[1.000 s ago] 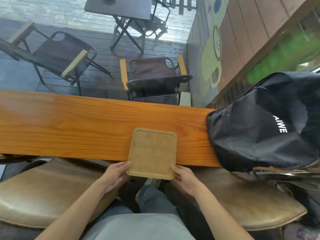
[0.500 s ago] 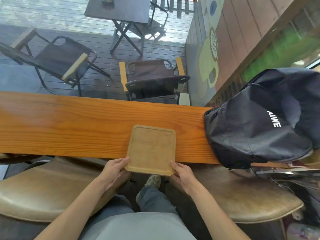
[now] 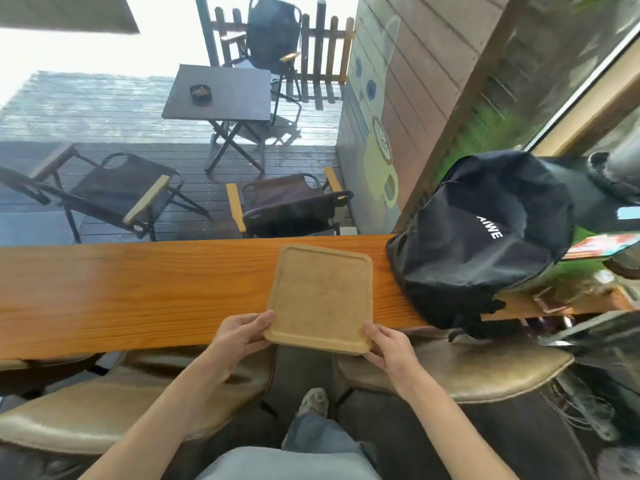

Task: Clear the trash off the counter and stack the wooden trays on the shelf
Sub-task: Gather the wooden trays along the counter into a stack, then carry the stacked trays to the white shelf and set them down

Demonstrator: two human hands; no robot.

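A pale square wooden tray (image 3: 322, 296) with a raised rim hangs over the near edge of the orange wooden counter (image 3: 138, 292). My left hand (image 3: 239, 336) grips its near left corner. At the near right corner, my right hand (image 3: 388, 344) holds the tray's edge. The tray is bare inside and tilted slightly, its near edge out past the counter. No trash shows on the counter.
A black backpack (image 3: 481, 237) sits on the counter just right of the tray. Two brown leather stools (image 3: 114, 410) stand under the counter on either side of my legs. Beyond the window are folding chairs (image 3: 287, 202) and a small table (image 3: 221, 95).
The tray has come up off the counter toward me in both hands. My head has tipped up, so more of the deck shows.
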